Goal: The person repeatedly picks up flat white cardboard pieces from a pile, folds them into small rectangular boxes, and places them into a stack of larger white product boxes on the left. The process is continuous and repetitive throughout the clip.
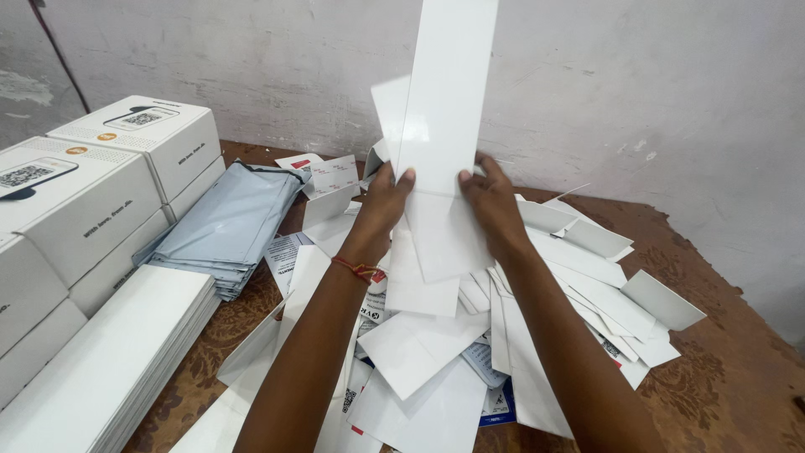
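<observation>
Both hands grip a tall white card strip [444, 109] upright, left hand [381, 205] and right hand [493, 205] pinching its lower sides over a messy pile of white card pieces [470, 335] on the brown desk [729, 377]. White boxes [92, 184], grey mailer bags [222, 226] and stacked flat cards [109, 361] sit on the left.

White boxes [101, 176], grey mailers [226, 226], perhaps flat card stack [109, 361].
</observation>
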